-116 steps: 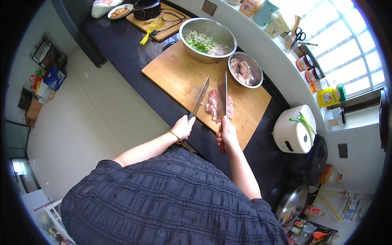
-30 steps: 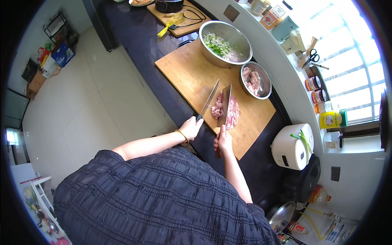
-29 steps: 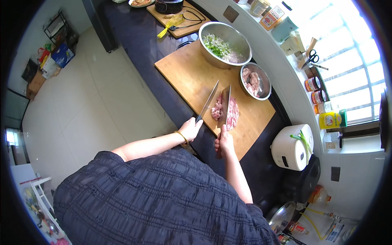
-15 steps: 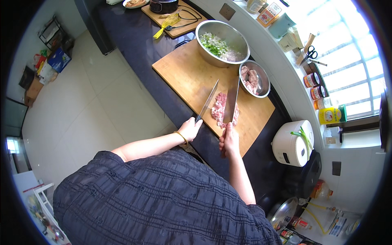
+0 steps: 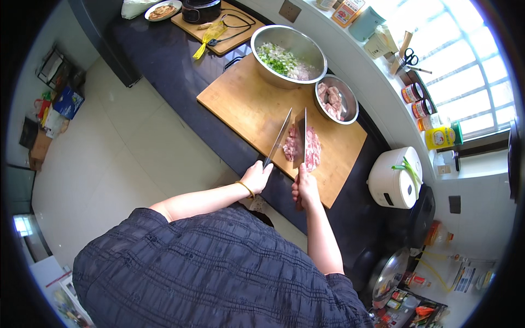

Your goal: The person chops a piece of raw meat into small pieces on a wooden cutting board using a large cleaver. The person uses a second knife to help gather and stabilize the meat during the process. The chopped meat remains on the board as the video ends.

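My left hand (image 5: pixel 257 176) is closed round the dark handle of a narrow knife (image 5: pixel 280 136), its blade pointing away from me just left of the meat. In my right hand (image 5: pixel 306 188) is a cleaver (image 5: pixel 300 138), its broad blade standing over the middle of the chopped raw meat (image 5: pixel 313 150) and hiding part of it. The pink pieces lie near the front edge of a wooden cutting board (image 5: pixel 240 101). At the board's far side stands a small metal bowl (image 5: pixel 347 116) with larger meat chunks (image 5: pixel 330 98).
A large steel bowl (image 5: pixel 257 63) holding chopped greens (image 5: pixel 277 57) rests at the board's far edge. Farther left are a second board (image 5: pixel 227 46) with a dark appliance and cord, and a plate of flatbread (image 5: pixel 163 11). A white rice cooker (image 5: pixel 385 180) stands right; jars line the windowsill.
The cleaver has shifted left across the meat, from its right part to its middle. My left hand and knife keep about the same place by the meat. The view has turned slightly.
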Demonstrator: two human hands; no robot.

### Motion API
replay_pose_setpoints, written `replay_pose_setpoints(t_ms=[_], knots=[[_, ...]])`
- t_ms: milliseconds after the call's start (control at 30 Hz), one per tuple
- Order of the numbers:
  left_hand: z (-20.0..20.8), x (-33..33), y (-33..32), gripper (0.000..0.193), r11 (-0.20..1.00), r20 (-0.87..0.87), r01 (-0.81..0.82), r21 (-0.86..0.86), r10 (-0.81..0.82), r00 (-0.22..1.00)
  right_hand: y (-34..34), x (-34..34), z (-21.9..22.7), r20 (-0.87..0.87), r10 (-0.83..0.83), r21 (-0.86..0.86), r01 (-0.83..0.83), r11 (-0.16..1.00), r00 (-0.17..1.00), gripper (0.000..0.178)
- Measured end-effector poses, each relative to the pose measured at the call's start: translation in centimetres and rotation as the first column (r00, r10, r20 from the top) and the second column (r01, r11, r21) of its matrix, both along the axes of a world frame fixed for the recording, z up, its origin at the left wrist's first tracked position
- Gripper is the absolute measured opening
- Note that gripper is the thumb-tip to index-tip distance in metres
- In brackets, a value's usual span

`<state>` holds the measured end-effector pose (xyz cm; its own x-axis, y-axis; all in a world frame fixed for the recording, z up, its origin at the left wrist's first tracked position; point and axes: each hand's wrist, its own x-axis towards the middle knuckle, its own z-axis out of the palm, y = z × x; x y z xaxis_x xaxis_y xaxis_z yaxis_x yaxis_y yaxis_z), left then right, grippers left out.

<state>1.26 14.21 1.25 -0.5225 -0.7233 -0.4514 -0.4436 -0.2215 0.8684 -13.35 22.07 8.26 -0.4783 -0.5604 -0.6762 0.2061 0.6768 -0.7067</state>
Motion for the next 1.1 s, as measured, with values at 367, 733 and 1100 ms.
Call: replay_pose_setpoints(t_ms=[367,733,1100], knots=[[3.8,0.7,-0.7,0.034,0.991,0.0,0.015,0.13,-0.016,1.0,-0.4,-0.9,2.0,0.106,-0.053,-0.059,0.059,0.996,0.993,0.047],[4.1,0.5,-0.3,0.035,0.987,0.004,-0.011,0.162,0.01,1.0,0.8,-1.4,3.4,0.063,-0.051,-0.126,0.059,0.99,0.997,0.048],[3.5,0.2,0.0,0.034,0.988,-0.019,-0.012,0.155,0.015,1.0,1.8,-1.0,-1.6,-0.042,0.025,0.027,-0.024,0.999,0.999,0.048]])
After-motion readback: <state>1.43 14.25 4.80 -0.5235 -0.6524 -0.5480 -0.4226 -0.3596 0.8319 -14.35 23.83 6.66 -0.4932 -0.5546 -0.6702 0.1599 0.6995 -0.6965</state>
